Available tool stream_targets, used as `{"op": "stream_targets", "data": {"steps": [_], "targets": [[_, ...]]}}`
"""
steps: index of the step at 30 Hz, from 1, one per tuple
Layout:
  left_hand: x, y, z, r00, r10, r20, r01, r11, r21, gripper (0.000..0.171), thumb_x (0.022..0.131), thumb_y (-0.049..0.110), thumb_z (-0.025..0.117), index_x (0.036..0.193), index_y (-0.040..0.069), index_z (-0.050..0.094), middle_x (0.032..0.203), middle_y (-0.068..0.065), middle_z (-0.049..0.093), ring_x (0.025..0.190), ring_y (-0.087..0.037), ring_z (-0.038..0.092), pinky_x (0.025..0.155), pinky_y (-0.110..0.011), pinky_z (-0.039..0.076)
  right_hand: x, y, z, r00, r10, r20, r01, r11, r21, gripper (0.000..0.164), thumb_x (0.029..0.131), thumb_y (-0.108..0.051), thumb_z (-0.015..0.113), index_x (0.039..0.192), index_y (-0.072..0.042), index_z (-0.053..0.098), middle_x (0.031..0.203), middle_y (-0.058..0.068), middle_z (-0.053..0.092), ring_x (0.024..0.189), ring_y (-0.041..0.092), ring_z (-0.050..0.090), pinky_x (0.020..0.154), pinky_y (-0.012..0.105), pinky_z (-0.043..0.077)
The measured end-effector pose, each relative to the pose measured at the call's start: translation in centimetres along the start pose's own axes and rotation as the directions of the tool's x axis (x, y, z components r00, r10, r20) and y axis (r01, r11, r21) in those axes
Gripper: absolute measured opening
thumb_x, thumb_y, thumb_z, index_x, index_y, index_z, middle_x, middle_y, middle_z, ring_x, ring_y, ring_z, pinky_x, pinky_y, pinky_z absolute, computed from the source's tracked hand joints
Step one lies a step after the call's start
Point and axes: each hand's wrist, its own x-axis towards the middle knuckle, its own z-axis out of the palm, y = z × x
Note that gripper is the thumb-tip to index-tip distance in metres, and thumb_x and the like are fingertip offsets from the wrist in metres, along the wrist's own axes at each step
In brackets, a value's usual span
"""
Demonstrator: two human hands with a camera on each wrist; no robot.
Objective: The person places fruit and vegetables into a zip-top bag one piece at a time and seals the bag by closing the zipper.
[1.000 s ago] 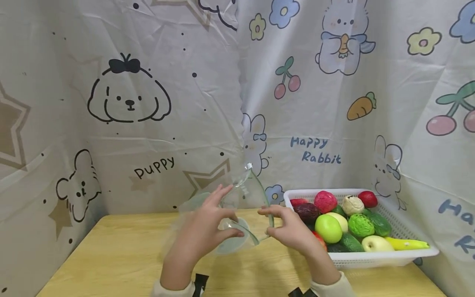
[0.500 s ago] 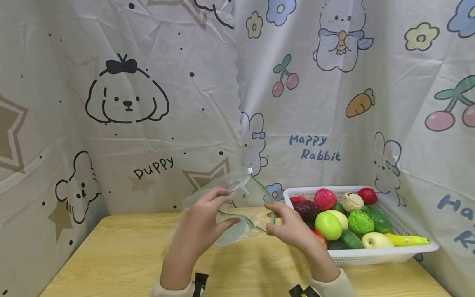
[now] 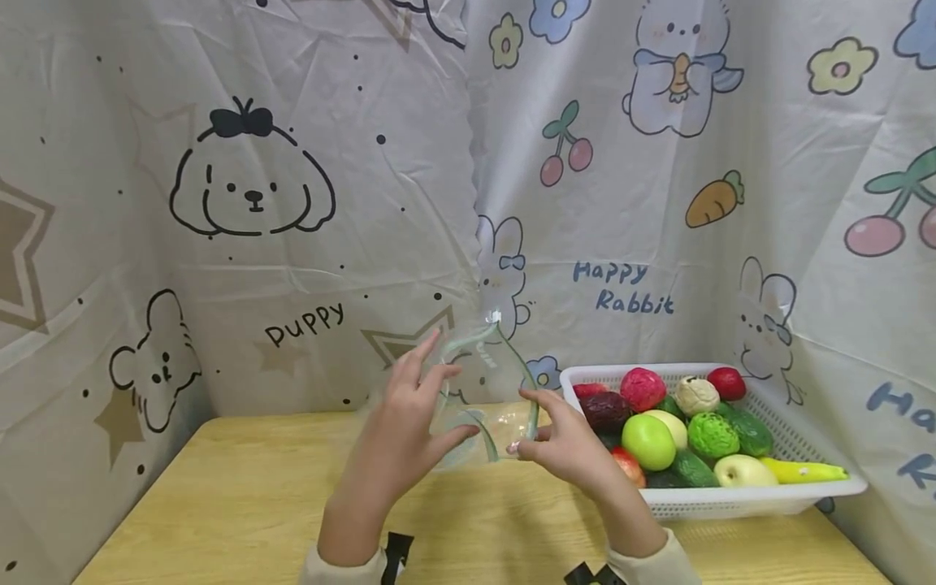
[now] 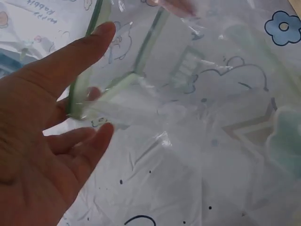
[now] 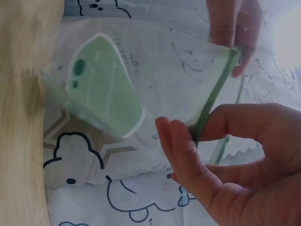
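Note:
A clear zip bag with a green closure strip and a white slider tab hangs between the two hands, its mouth parted. My right hand pinches the strip on the right side, as the right wrist view also shows. My left hand is at the other side of the mouth, thumb and fingers spread apart; in the left wrist view its thumb lies across the green strip while some fingers show behind the film. A pale green panel with a white border shows on the bag.
At the right stands a white perforated basket with fruit and vegetables, including a green apple, a dark purple avocado-shaped piece and a yellow banana-like piece. Beneath is a wooden table; printed curtains enclose it.
The left hand's fingers have lifted and spread wider, and the near strip, wavy half a second ago, now runs straighter. The right hand keeps hold of its side of the bag.

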Motion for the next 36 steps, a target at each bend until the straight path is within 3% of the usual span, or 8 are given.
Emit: {"op": "stream_targets", "data": {"steps": [3,7,10,14,19,24,29,36], "targets": [[-0.2,-0.5,0.1,0.996,-0.051,0.076,0.055,0.997,-0.052,0.049,0.067,0.039,0.08,0.105,0.015,0.062,0.15,-0.015,0.036,0.132,-0.031,0.037,0.101,-0.053,0.047,0.0,0.0,-0.2,0.997,0.006,0.074,-0.009,0.999,0.039,0.072,0.071,0.005,0.064,0.139,-0.005,0.041,0.146,0.02,0.034,0.077,0.02,0.068,0.062,0.032,0.058],[-0.4,-0.8,0.6,0.99,-0.039,0.134,0.052,0.994,-0.097,0.033,0.07,0.039,0.078,0.086,0.019,0.056,0.144,-0.013,0.047,0.131,-0.028,0.041,0.083,-0.04,0.059,-0.2,0.2,-0.7,0.985,0.018,0.174,-0.029,0.998,0.056,0.071,0.074,0.005,0.059,0.141,-0.006,0.037,0.145,0.023,0.034,0.073,0.019,0.067,0.065,0.034,0.056],[-0.4,-0.6,0.9,0.992,-0.029,0.122,0.042,0.993,-0.109,0.032,0.071,0.034,0.078,0.079,0.018,0.051,0.137,-0.01,0.054,0.106,-0.02,0.06,0.057,-0.026,0.055,-0.6,0.2,-1.4,0.975,0.022,0.222,-0.031,0.999,0.039,0.067,0.076,0.003,0.059,0.14,-0.006,0.038,0.141,0.025,0.036,0.073,0.02,0.067,0.068,0.036,0.058],[-0.4,-0.3,1.1,0.998,-0.028,0.062,0.037,0.988,-0.15,0.028,0.072,0.027,0.078,0.078,0.017,0.052,0.127,-0.007,0.061,0.08,-0.014,0.063,0.054,-0.025,0.051,-0.9,0.7,-3.5,0.971,-0.02,0.24,0.018,1.0,0.008,0.052,0.084,-0.006,0.061,0.134,-0.003,0.047,0.135,0.028,0.044,0.079,0.024,0.068,0.068,0.037,0.061],[-0.2,-0.2,1.2,0.999,-0.018,0.038,0.024,0.982,-0.185,0.023,0.073,0.024,0.077,0.081,0.015,0.057,0.13,-0.012,0.059,0.089,-0.021,0.066,0.064,-0.031,0.058,-1.2,2.6,-7.3,0.995,-0.088,0.048,0.096,0.974,-0.206,0.036,0.089,-0.015,0.06,0.123,-0.001,0.057,0.121,0.027,0.059,0.094,0.033,0.065,0.076,0.048,0.06],[0.2,-0.5,1.2,0.999,0.005,0.038,0.002,0.98,-0.198,0.022,0.071,0.028,0.077,0.078,0.017,0.059,0.131,-0.011,0.058,0.091,-0.023,0.066,0.063,-0.031,0.058,-0.8,5.8,-10.1,0.988,-0.049,-0.143,-0.031,0.861,-0.507,0.042,0.087,-0.016,0.06,0.12,0.008,0.054,0.12,0.032,0.057,0.107,0.046,0.053,0.091,0.063,0.047],[0.2,-0.7,1.4,0.998,0.002,0.058,0.012,0.972,-0.235,0.022,0.069,0.033,0.076,0.073,0.02,0.058,0.129,-0.008,0.061,0.114,-0.024,0.058,0.072,-0.031,0.06,-0.3,9.2,-10.8,0.988,0.046,-0.15,-0.129,0.787,-0.603,0.054,0.079,-0.018,0.065,0.118,0.016,0.048,0.11,0.041,0.053,0.1,0.048,0.05,0.082,0.061,0.048],[-0.1,-0.7,0.7,0.996,-0.048,0.07,0.061,0.976,-0.209,0.024,0.072,0.037,0.074,0.075,0.021,0.057,0.13,-0.007,0.059,0.079,-0.013,0.065,0.058,-0.026,0.053,0.1,11.4,-10.6,0.981,0.053,-0.189,-0.161,0.769,-0.618,0.06,0.075,-0.022,0.069,0.117,0.014,0.047,0.101,0.038,0.055,0.092,0.045,0.05,0.073,0.058,0.049]]}}
